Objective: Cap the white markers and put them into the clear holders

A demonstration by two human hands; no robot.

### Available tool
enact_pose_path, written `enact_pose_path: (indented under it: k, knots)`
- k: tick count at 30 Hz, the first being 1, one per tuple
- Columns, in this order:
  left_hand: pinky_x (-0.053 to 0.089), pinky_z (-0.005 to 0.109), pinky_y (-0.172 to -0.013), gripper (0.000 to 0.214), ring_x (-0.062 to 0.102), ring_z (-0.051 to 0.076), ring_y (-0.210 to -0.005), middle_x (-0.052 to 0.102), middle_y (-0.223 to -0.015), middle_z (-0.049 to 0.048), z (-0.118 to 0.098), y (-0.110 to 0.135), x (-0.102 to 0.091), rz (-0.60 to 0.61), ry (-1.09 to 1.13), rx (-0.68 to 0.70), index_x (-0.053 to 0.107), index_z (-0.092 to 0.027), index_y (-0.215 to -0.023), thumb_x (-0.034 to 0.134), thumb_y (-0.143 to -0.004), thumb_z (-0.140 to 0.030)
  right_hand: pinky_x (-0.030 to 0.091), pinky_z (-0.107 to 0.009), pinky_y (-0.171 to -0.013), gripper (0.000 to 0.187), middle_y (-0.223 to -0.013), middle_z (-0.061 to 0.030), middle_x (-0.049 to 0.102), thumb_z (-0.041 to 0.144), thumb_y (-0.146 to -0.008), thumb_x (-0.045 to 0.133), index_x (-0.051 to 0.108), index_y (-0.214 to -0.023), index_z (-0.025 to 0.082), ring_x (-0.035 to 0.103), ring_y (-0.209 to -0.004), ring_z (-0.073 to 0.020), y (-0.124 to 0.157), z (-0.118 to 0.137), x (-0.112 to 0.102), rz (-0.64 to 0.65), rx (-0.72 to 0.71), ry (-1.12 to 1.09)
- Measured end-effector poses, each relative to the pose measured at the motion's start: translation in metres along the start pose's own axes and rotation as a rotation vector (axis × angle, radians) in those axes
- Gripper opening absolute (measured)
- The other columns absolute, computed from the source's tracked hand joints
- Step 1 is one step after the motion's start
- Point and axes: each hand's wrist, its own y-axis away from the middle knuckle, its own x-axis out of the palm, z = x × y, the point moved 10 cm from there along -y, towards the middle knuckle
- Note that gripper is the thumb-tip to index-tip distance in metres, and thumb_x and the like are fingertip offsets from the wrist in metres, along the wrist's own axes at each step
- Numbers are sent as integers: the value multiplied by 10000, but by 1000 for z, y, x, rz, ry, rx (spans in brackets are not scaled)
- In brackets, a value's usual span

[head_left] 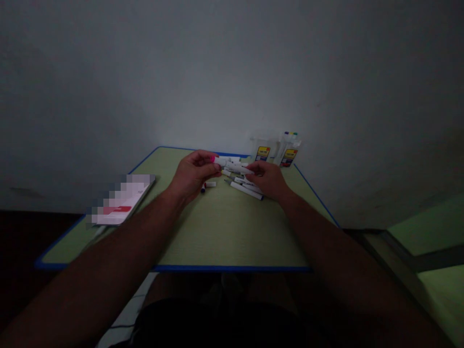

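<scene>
Above the far half of the table, my left hand (pixel 194 173) pinches a white marker (pixel 219 161) with a pink end. My right hand (pixel 267 178) is closed on the white barrel of a marker (pixel 241 168) that points toward the left hand. Whether both hands hold one and the same marker, I cannot tell. Beneath my right hand lie several white markers, among them a dark-ended marker (pixel 247 190) nearest me. A dark cap (pixel 203 188) and a short white piece (pixel 210 184) rest below my left hand.
Two clear plastic marker cases (pixel 263 151) with yellow labels stand at the back right, one holding colour-ended markers (pixel 291 134). At the left, a tablet-like device (pixel 125 200) with a lit screen lies on the green, blue-edged table (pixel 232 237). A grey wall (pixel 217 72) rises behind.
</scene>
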Motion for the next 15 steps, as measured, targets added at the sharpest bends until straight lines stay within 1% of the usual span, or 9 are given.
enact_pose_path:
  k: [4, 7, 11, 15]
  knots:
    - [582, 260, -632, 281, 670, 136, -694, 702, -787, 9, 0, 1, 0, -6, -22, -3, 661, -165, -807, 850, -617, -78, 544, -349, -779, 191, -881, -41, 766, 186, -737, 768, 757, -928, 194, 674, -775, -169, 0, 1, -2, -10, -7, 19]
    - [572, 250, -615, 249, 657, 127, -668, 688, -769, 1, 0, 1, -3, -32, -32, -13, 663, -168, -824, 808, -648, -68, 539, -343, -772, 182, -856, -32, 763, 181, -721, 775, 759, -902, 198, 665, -755, -163, 0, 5, -4, -24, -14, 24]
    - [570, 251, -608, 198, 640, 118, -613, 668, -728, 7, 6, -3, -19, -142, -38, -56, 659, -150, -849, 717, -696, -40, 533, -321, -730, 183, -829, -29, 753, 192, -709, 788, 762, -889, 194, 651, -720, -157, 2, 13, -9, -67, -16, -22]
    - [560, 261, -590, 215, 625, 124, -572, 671, -718, 39, 20, -5, -36, -249, -85, -153, 657, -130, -887, 672, -710, -8, 524, -295, -668, 210, -797, -23, 735, 249, -718, 804, 762, -917, 197, 626, -669, -141, 6, 24, -10, -89, -22, -91]
